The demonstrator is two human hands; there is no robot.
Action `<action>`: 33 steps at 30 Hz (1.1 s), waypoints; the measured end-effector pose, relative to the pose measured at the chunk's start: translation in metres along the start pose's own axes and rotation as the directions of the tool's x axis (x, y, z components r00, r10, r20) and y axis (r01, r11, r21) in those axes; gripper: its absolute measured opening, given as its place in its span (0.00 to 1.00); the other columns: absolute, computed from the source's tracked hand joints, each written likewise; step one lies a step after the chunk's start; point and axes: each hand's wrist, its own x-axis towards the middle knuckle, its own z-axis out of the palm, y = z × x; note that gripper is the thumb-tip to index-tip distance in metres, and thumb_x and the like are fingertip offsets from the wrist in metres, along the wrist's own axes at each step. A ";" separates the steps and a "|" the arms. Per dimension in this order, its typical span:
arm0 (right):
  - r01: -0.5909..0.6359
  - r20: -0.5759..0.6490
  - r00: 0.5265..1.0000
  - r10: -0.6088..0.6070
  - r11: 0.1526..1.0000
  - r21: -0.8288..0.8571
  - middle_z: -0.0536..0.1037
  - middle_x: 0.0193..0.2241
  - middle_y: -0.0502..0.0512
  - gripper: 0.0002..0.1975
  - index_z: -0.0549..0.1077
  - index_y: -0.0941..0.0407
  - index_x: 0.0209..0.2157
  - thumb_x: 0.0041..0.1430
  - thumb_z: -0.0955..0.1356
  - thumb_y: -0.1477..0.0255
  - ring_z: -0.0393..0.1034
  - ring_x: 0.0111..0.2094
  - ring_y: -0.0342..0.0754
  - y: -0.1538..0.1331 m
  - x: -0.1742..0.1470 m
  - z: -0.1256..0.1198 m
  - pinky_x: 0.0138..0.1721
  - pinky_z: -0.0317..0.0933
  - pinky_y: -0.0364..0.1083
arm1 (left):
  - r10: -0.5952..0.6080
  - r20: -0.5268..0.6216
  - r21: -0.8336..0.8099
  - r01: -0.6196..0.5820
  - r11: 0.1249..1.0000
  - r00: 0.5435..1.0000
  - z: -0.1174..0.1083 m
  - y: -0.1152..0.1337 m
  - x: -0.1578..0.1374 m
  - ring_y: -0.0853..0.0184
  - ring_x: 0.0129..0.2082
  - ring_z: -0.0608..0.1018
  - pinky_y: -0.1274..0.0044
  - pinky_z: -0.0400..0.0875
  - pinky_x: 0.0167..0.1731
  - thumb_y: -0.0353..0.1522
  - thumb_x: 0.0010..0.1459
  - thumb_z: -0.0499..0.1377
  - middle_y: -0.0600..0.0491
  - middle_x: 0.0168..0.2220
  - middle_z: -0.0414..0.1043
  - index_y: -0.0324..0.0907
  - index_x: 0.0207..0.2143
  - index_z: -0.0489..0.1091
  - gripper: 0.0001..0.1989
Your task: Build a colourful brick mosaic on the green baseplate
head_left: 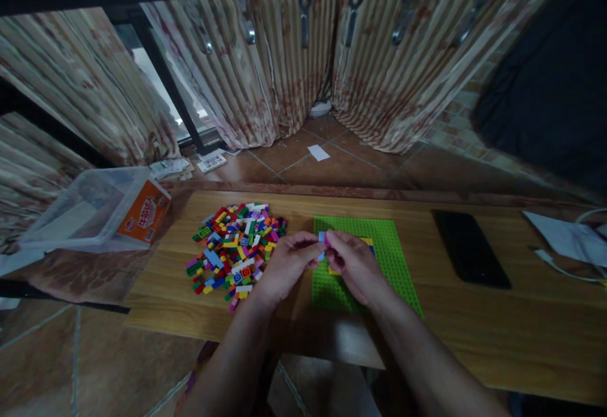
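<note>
My left hand (pixel 290 264) and my right hand (pixel 355 264) meet over the left part of a green studded baseplate (pixel 397 254). Between their fingertips is a light blue toy brick (pixel 322 237), pinched from both sides. A small purple brick (pixel 327 240) shows at my right fingertips, against the blue one. Partly hidden behind my right hand, yellow and blue bricks (pixel 368 242) sit on the baseplate. Left of my left hand spreads a loose pile of mixed coloured bricks (pixel 237 246).
A black phone (pixel 471 247) lies right of the baseplate on the wooden table (pixel 165 290). Farther right are a white sheet (pixel 564 235) and a white cable (pixel 564 270). A clear plastic bin (pixel 90 208) with an orange label stands beyond the table's left end.
</note>
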 end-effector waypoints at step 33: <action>0.494 0.293 0.859 -0.419 0.532 -0.688 0.75 0.44 0.59 0.10 0.75 0.54 0.42 0.58 0.67 0.67 0.70 0.46 0.53 0.064 0.015 0.032 0.48 0.65 0.54 | 0.374 -0.458 0.649 0.016 0.760 0.807 -0.125 0.034 -0.032 0.72 0.22 0.68 0.80 0.58 0.23 0.36 0.54 0.58 0.55 0.23 0.71 0.38 0.32 0.77 0.11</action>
